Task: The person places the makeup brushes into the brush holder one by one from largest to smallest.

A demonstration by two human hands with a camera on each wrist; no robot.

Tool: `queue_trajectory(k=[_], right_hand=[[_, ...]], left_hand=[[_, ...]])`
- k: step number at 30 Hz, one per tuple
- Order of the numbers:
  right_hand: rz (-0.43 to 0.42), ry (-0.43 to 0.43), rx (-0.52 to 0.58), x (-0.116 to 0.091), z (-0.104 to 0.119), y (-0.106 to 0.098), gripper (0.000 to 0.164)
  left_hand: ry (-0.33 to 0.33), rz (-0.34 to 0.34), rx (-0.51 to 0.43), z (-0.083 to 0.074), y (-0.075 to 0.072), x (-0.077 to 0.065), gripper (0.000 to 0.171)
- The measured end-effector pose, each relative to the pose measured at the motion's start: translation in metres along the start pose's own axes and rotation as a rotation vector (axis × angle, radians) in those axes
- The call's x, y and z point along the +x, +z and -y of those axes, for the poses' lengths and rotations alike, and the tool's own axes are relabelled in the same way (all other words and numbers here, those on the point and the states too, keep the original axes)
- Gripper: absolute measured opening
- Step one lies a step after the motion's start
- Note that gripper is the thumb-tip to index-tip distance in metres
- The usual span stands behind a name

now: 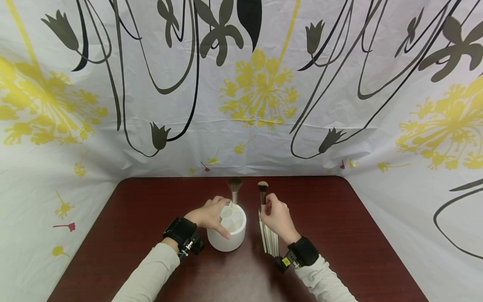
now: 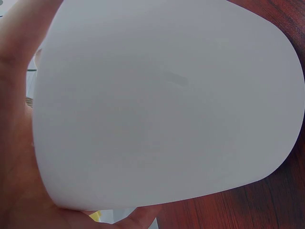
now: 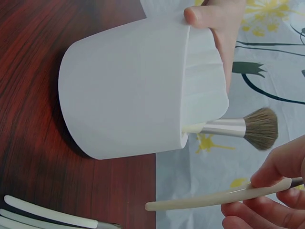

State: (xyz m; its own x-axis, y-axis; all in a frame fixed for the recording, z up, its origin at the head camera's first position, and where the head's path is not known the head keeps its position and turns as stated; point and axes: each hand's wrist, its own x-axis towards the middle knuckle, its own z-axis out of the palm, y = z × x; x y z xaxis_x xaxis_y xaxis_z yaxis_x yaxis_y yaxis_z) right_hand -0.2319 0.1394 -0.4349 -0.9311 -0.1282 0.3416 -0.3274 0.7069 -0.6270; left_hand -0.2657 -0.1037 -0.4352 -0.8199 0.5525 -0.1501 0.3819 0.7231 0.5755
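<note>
A white round brush holder (image 1: 228, 242) with inner compartments stands on the table. My left hand (image 1: 209, 216) grips its rim, thumb on the near side and fingers across the far side. In the left wrist view the holder's wall (image 2: 167, 109) fills most of the picture. One makeup brush (image 3: 259, 128) with fluffy brown bristles stands in the holder, bristles up. To the right of the holder, my right hand (image 1: 278, 216) pinches another makeup brush (image 3: 200, 199) by its pale handle, its bristle head up and apart from the holder.
Several pale-handled brushes (image 1: 269, 244) lie side by side on the dark red-brown table (image 1: 158, 197), below my right hand. A white cloth (image 1: 256, 155) with flower prints hangs behind the table's far edge.
</note>
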Motion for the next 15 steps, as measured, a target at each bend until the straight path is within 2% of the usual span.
queue_trajectory(k=[15], right_hand=[[-0.047,-0.052,0.017,0.002,0.012,-0.007,0.029]], left_hand=[[0.000,0.000,0.007,0.001,0.001,0.000,0.107]])
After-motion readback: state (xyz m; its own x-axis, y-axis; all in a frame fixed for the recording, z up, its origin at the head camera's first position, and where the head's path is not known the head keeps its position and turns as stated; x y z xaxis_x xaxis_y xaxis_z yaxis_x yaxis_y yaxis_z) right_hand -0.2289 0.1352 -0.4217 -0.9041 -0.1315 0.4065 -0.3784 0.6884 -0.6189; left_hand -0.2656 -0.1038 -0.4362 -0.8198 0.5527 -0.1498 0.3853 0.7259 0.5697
